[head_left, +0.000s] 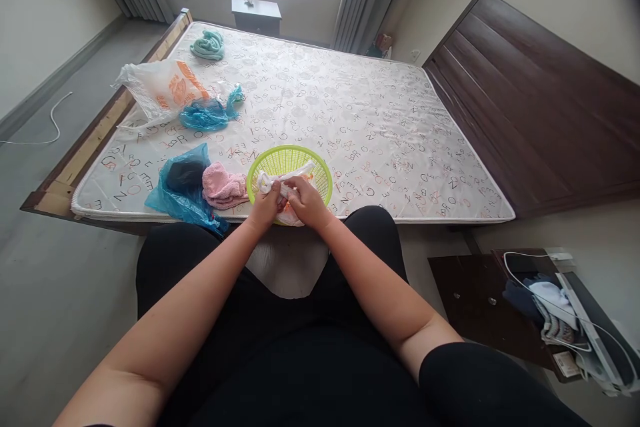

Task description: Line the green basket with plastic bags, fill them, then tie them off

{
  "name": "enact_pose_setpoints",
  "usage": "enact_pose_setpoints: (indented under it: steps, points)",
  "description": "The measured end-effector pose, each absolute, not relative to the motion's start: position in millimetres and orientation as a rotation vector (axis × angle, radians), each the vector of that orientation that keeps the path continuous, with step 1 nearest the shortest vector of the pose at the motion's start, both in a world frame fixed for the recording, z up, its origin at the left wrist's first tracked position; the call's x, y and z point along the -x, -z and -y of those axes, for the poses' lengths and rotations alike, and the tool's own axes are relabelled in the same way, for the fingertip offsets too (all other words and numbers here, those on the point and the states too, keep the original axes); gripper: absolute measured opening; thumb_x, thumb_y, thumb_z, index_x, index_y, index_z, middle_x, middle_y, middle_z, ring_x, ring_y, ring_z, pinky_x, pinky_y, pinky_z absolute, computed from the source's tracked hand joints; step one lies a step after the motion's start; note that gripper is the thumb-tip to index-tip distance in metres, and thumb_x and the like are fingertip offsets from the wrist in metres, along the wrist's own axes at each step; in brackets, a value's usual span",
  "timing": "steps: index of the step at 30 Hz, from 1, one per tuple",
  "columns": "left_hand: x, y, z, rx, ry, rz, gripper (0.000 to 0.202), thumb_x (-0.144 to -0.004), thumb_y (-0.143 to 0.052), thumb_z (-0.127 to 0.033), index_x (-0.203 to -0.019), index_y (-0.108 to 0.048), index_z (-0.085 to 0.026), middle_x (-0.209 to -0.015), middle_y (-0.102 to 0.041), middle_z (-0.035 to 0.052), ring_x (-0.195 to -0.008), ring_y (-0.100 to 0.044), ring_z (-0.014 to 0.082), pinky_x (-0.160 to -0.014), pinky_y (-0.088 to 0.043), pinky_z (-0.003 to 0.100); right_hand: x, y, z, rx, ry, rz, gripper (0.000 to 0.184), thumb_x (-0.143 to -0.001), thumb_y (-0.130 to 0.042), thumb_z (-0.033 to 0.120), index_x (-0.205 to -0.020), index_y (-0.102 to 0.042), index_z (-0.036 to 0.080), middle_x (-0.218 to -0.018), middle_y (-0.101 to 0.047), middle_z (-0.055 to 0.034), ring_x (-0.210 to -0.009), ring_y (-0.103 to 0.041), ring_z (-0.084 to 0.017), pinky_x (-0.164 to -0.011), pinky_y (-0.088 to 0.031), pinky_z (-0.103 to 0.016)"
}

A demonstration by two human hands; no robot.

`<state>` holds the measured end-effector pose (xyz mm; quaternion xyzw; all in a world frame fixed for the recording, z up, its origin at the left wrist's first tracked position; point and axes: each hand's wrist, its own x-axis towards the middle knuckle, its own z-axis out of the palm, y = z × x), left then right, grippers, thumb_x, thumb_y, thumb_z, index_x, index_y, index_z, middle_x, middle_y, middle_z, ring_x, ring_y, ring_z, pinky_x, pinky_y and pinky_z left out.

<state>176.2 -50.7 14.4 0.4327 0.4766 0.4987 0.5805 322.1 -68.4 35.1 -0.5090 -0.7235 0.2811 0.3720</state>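
Bare forearms (200, 287) reach out from our black-clothed lap (280, 360). We show the left hand (263, 208) and right hand (306, 203), fingers closed, gripping a white cloth (283, 181) over a lime-green plastic basket (310, 170) at the edge of a letter-printed mattress (380, 147). Beside the basket lie a pink towel (225, 187) and a blue plastic bag (183, 190).

A white cloth (285, 179) is twisted into a narrow strip, held by the left hand (265, 207) and right hand (305, 201) above a round lime-green mesh basket (290, 159). A pale, orange-tinged cloth (290, 216) bunches under the hands at the basket's near rim. A pink towel (225, 185) lies crumpled against the basket's left side.
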Motion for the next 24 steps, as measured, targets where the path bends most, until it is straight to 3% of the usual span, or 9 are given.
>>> enact_pose_setpoints:
  steps: [3,7,10,13,15,17,20,24]
  points:
    - [-179.3,-17.5,54.2,-0.997,-1.143,-0.987,0.045,-0.096,-0.063,-0.061,-0.076,-0.054,-0.021,-0.057,-0.05,-0.0015,-0.049,-0.045,0.0111,-0.047,-0.04,0.024,-323.4,-22.1,61.2,1.374,-0.869,1.428,0.032,-0.097,-0.057,0.051,-0.112,-0.057,0.022,-0.107,-0.066,-0.0071,-0.099,-0.066,-0.022,-0.094,-0.054,-0.04]
    - [-179.3,-19.5,56.0,-1.056,-1.053,-0.832,0.047,-0.095,-0.063,-0.063,-0.078,-0.057,-0.02,-0.052,-0.046,-0.0029,-0.044,-0.038,0.0098,-0.044,-0.034,0.023,-330.2,-17.6,53.8,1.24,-1.096,1.101,0.059,-0.089,-0.066,0.066,-0.128,-0.055,0.023,-0.102,-0.066,-0.0041,-0.084,-0.064,-0.017,-0.077,-0.054,-0.031]
    - [-176.1,-16.1,52.3,-1.008,-0.975,-0.761,0.045,-0.095,-0.065,-0.062,-0.091,-0.064,-0.018,-0.052,-0.046,-0.004,-0.041,-0.034,0.0087,-0.042,-0.029,0.022,-337.3,-21.2,53.3,1.205,-1.153,1.084,0.053,-0.085,-0.069,0.066,-0.116,-0.064,0.024,-0.088,-0.064,0.0006,-0.068,-0.054,-0.013,-0.066,-0.049,-0.028]
    - [-172.2,-12.2,46.1,-0.887,-0.937,-0.725,0.047,-0.095,-0.067,-0.058,-0.116,-0.066,-0.016,-0.055,-0.049,-0.0049,-0.04,-0.032,0.0077,-0.04,-0.026,0.02,-341.0,-24.9,56.1,1.247,-1.127,1.121,0.04,-0.084,-0.071,0.061,-0.096,-0.068,0.023,-0.076,-0.061,0.0028,-0.062,-0.05,-0.013,-0.063,-0.047,-0.028]
    - [-170.3,-11.6,42.7,-0.826,-0.921,-0.74,0.055,-0.095,-0.067,-0.056,-0.134,-0.062,-0.017,-0.058,-0.053,-0.0048,-0.04,-0.033,0.0076,-0.04,-0.026,0.019,-341.1,-27.4,59.0,1.259,-1.03,1.178,0.032,-0.088,-0.068,0.055,-0.094,-0.07,0.023,-0.081,-0.064,0.0009,-0.068,-0.056,-0.015,-0.069,-0.051,-0.031]
    - [-169.7,-12.0,41.0,-0.794,-0.933,-0.789,0.059,-0.096,-0.065,-0.055,-0.14,-0.059,-0.016,-0.06,-0.057,-0.0035,-0.04,-0.037,0.0081,-0.041,-0.03,0.019,-340.7,-30.5,62.5,1.248,-0.891,1.37,0.024,-0.091,-0.065,0.046,-0.094,-0.072,0.024,-0.093,-0.068,-0.0031,-0.085,-0.064,-0.018,-0.082,-0.054,-0.034]
    - [-171.3,-11.5,40.6,-0.771,-0.981,-0.902,0.056,-0.097,-0.062,-0.056,-0.133,-0.063,-0.014,-0.063,-0.059,-0.0017,-0.041,-0.042,0.0087,-0.042,-0.035,0.021,-341.7,-35.8,67.7,1.157,-0.739,1.875,0.018,-0.094,-0.06,0.034,-0.098,-0.076,0.025,-0.107,-0.071,-0.0072,-0.104,-0.065,-0.022,-0.098,-0.053,-0.038]
    - [-174.8,-8.8,41.0,-0.773,-1.014,-1.011,0.056,-0.095,-0.061,-0.063,-0.123,-0.067,-0.015,-0.067,-0.062,-0.0004,-0.043,-0.047,0.0091,-0.042,-0.037,0.022,-346.0,-41.6,70.9,1.033,-0.572,2.276,0.027,-0.095,-0.053,0.024,-0.108,-0.076,0.024,-0.115,-0.07,-0.0093,-0.113,-0.062,-0.026,-0.109,-0.048,-0.046]
